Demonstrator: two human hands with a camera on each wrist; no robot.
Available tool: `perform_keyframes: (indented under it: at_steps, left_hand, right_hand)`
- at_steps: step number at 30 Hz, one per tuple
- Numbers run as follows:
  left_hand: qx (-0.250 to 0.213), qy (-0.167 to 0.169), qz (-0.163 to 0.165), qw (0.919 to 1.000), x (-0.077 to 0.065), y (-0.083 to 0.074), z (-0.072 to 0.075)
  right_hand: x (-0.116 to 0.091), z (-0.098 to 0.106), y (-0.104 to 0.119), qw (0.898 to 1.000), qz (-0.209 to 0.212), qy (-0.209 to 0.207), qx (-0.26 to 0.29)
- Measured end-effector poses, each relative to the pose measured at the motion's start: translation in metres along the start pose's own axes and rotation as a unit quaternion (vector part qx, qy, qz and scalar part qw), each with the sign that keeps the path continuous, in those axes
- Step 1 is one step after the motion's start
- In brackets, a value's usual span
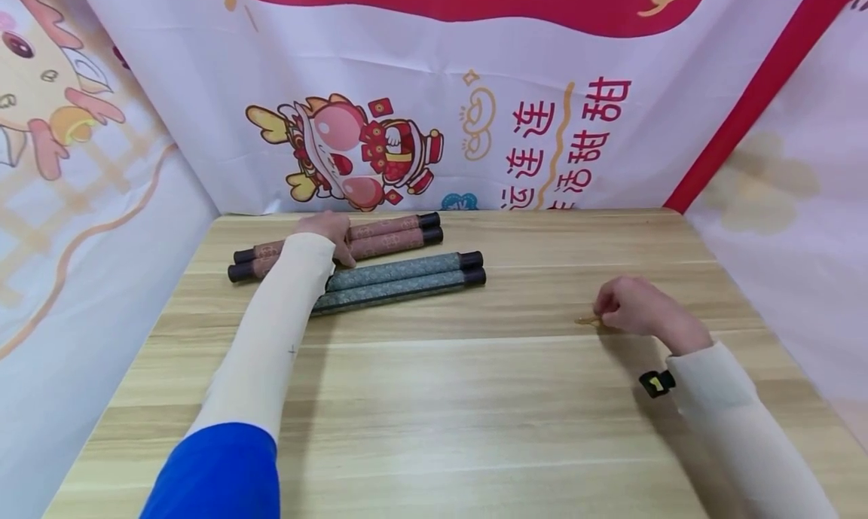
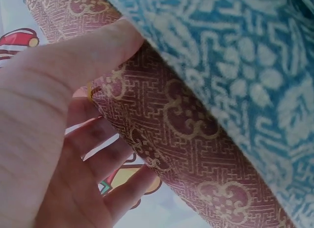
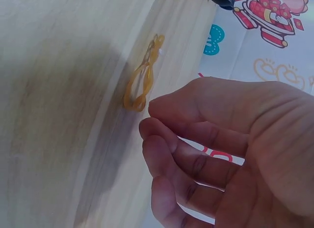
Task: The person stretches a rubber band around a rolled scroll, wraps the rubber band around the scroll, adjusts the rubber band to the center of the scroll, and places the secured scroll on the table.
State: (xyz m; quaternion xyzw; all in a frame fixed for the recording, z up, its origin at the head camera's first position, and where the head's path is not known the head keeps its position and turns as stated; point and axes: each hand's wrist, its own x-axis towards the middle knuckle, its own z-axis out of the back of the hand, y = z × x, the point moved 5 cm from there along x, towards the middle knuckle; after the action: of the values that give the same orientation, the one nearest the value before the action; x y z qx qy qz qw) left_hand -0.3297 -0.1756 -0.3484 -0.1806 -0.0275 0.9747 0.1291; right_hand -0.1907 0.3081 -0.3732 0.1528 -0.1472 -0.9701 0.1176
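Observation:
At the back left, two maroon patterned scrolls (image 1: 393,240) with black end knobs lie side by side. My left hand (image 1: 324,233) grips them near the middle, thumb on the near side and fingers (image 2: 93,125) along the far side. A thin yellow band shows by those fingers in the left wrist view. Just in front lie two teal patterned scrolls (image 1: 407,278), partly hidden by my left sleeve. On the right, my right hand (image 1: 634,306) hovers low with loosely bent fingers. Twisted yellow rubber bands (image 3: 140,85) lie on the wood just past its thumb tip.
The wood-grain table (image 1: 434,413) meets a white printed cloth (image 1: 475,165) at its back edge, with more cloth on the left and right sides. A small black device (image 1: 656,384) sits at my right wrist.

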Motion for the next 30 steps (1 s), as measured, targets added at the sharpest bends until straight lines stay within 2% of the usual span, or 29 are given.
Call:
perform_keyframes:
  at_steps: [6, 9, 12, 16, 23, 26, 30]
  left_hand:
    - [-0.012, 0.019, 0.003, 0.9997, 0.004, 0.004, 0.005]
    - [-0.018, 0.002, -0.003, 0.9998, 0.002, 0.001, 0.016]
    - [-0.007, -0.023, -0.024, 0.9994, -0.005, -0.008, 0.028]
    - [0.014, -0.063, -0.065, 0.9958, -0.015, -0.025, 0.039]
    - [0.032, -0.113, -0.147, 0.9821, -0.038, -0.063, 0.038]
    - [0.03, -0.128, -0.183, 0.9742, -0.051, -0.081, 0.036]
    - [-0.006, -0.135, -0.223, 0.9654, -0.068, -0.103, 0.032]
  right_hand:
    - [-0.002, -0.004, -0.002, 1.0, 0.007, -0.002, 0.003]
    - [-0.004, -0.004, -0.003, 1.0, 0.009, -0.006, 0.002]
    - [-0.005, -0.005, -0.004, 1.0, 0.013, -0.014, -0.001]
    - [-0.006, -0.005, -0.004, 0.999, 0.023, -0.03, -0.001]
    - [-0.004, -0.006, -0.004, 0.998, 0.048, -0.049, -0.004]
    - [-0.004, -0.006, -0.004, 0.997, 0.05, -0.051, -0.006]
    - [-0.003, -0.006, -0.005, 0.998, 0.035, -0.045, -0.004]
